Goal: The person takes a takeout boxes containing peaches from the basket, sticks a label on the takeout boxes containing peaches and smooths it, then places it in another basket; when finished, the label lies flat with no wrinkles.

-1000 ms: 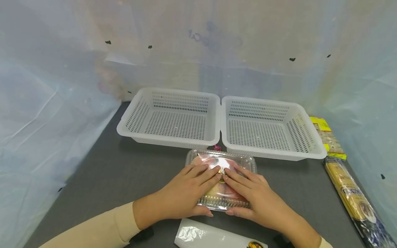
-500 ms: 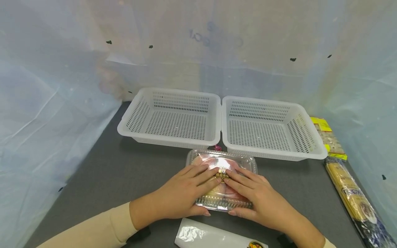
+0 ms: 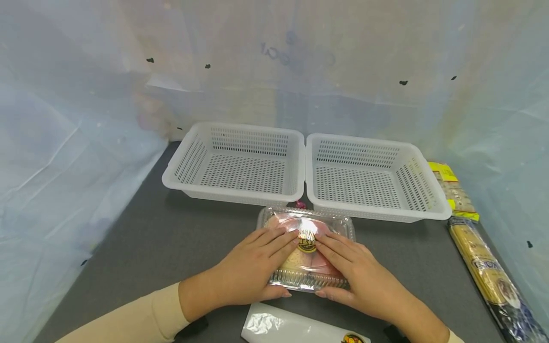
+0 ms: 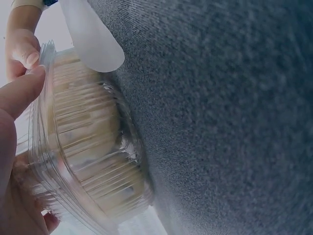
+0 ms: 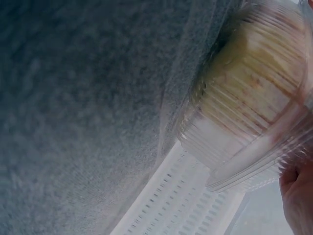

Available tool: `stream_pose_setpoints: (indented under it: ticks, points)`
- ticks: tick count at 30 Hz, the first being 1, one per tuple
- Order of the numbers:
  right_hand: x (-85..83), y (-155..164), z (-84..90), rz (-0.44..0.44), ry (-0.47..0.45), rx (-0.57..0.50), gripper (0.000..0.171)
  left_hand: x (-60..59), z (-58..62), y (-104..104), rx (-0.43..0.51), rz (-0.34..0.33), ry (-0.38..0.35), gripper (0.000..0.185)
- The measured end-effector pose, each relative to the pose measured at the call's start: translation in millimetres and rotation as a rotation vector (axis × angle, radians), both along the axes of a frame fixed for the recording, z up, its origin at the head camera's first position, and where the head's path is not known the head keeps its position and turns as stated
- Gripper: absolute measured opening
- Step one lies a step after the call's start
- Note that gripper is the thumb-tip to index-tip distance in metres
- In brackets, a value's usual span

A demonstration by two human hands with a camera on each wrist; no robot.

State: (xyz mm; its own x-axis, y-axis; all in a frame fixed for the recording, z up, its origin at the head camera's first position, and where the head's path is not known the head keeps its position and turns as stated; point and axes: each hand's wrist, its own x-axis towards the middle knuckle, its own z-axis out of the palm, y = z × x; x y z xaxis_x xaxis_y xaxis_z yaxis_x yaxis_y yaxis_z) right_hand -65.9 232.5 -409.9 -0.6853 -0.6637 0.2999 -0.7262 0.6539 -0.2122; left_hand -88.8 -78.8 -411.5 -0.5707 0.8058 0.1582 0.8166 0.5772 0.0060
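Observation:
A clear plastic clamshell food box [image 3: 306, 280] with a ribbed wall lies on the dark grey table, pale yellow and pinkish food inside. Flat across the left of its lid lies my left hand [image 3: 253, 264], fingers extended and thumb near the front rim. My right hand [image 3: 358, 269] rests likewise on the lid's right side. Between the fingertips shows a black and gold label [image 3: 307, 244]. Seen from the left wrist, my left thumb [image 4: 24, 93] touches the box's rim. The right wrist view has the box wall [image 5: 244, 93] beside part of my right hand [image 5: 299, 198].
Two white perforated baskets, left [image 3: 240, 195] and right [image 3: 373, 212], stand side by side behind the box. A small pink thing [image 3: 300, 205] peeks out between them. A glossy white packet [image 3: 287, 325] lies in front. On the right are a yellow bag [image 3: 456, 193] and a long noodle-like pack [image 3: 482, 262].
The fingertips of both hands have drawn slightly apart on the lid, uncovering more of the label. The box stays in about the same place.

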Motion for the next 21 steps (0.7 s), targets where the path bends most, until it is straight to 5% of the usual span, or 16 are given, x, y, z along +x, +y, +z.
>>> stream_pose_setpoints:
  ticks: [11,18,21]
  points:
    - [-0.5,4.2,-0.6,0.002,0.01,-0.014,0.087,-4.3,-3.2,-6.4,0.041,-0.024,-0.026,0.1]
    - [-1.5,12.3,-5.0,0.061,0.033,-0.122,0.081,-11.9,-14.7,-24.1,0.201,-0.069,-0.134,0.098]
    - [-2.4,17.1,-5.9,0.061,0.004,-0.199,0.072,-14.4,-15.5,-31.7,0.36,-0.041,-0.225,0.097]
